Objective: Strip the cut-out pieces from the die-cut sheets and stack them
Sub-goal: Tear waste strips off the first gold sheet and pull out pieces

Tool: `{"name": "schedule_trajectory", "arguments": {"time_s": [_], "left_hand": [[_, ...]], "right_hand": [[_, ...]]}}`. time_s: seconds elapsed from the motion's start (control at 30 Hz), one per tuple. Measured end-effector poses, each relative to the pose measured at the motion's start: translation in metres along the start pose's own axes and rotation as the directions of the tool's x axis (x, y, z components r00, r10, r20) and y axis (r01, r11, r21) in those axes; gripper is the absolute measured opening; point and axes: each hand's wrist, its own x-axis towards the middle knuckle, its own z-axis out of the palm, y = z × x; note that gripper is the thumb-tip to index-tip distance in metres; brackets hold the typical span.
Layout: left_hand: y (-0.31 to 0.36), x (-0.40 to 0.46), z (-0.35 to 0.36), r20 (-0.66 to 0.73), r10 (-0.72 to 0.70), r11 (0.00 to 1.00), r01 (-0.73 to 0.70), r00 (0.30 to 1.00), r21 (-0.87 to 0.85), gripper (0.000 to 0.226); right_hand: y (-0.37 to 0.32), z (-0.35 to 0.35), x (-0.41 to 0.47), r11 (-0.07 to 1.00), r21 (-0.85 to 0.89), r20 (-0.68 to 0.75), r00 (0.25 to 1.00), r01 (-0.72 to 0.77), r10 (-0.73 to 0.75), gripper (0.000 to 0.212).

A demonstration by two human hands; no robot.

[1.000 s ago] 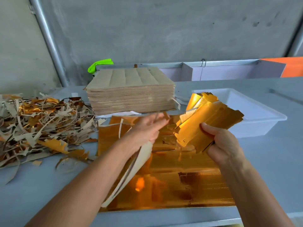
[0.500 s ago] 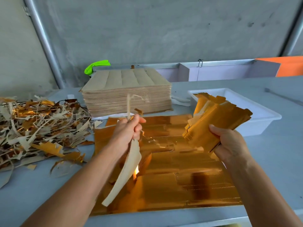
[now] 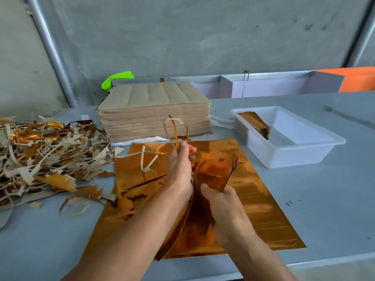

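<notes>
- We see a bundle of gold cut-out pieces (image 3: 216, 172) held up over the middle of the gold die-cut sheets (image 3: 269, 201), which lie flat on the grey table (image 3: 324, 199) in front of the person.
- The right hand (image 3: 225, 207) grips the lower end of that bundle, thumb on its near face, with the pieces fanning up and away from the palm.
- The left hand (image 3: 181, 169) sits just left of the bundle, touching it, and its fingers are curled round thin waste strips (image 3: 174, 128) that loop upward above the knuckles; a long gold strip also hangs down below this hand along the forearm.
- On the left part of the sheets we see torn gold scraps and a pale strip (image 3: 147, 161) lying loose.
- Behind the sheets stands a tall stack of brown sheets (image 3: 156, 116), backs upward, with a bright green object (image 3: 116, 79) behind its far left corner.
- To the right, a white plastic tray (image 3: 294, 157) holds a small stack of gold pieces (image 3: 256, 123) against its left wall.
- To the left, a heap of gold and pale waste trimmings (image 3: 44, 157) spreads over the table, well apart from the tray.
- A grey concrete wall (image 3: 182, 33) closes the far side, with an orange panel (image 3: 357, 79) at the right edge.
</notes>
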Motion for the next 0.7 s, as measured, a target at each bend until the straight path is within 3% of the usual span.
{"name": "schedule_trajectory", "arguments": {"time_s": [0.1, 0.23, 0.4, 0.53, 0.63, 0.7], "left_hand": [[-0.006, -0.007, 0.002, 0.048, 0.023, 0.996, -0.019, 0.999, -0.085, 0.035], [-0.007, -0.01, 0.001, 0.148, 0.036, 0.981, -0.006, 0.988, -0.194, 0.035], [0.001, 0.001, -0.013, 0.29, -0.091, 0.874, 0.217, 0.953, -0.436, 0.036], [0.007, 0.006, -0.022, 0.331, -0.144, 0.788, 0.31, 0.933, -0.531, 0.032], [0.016, 0.014, -0.039, 0.306, -0.069, 0.863, 0.21, 0.95, -0.459, 0.027], [0.022, 0.022, -0.056, 0.302, 0.034, 0.948, 0.065, 0.953, -0.312, 0.025]], "right_hand": [[0.003, 0.002, -0.002, 0.997, 0.065, 0.079, 0.996, 0.039, -0.044, 0.021], [0.009, 0.0, 0.002, 0.985, 0.17, 0.028, 0.999, -0.028, 0.023, 0.028], [0.014, -0.006, 0.009, 0.924, 0.355, 0.037, 0.99, -0.14, 0.136, 0.02], [0.018, -0.008, 0.009, 0.918, 0.36, 0.047, 0.986, -0.168, 0.162, 0.017], [0.018, -0.017, 0.01, 0.953, 0.279, -0.035, 0.99, -0.122, 0.137, 0.025], [0.015, -0.025, 0.011, 0.966, 0.246, -0.11, 0.988, -0.082, 0.112, 0.032]]}}
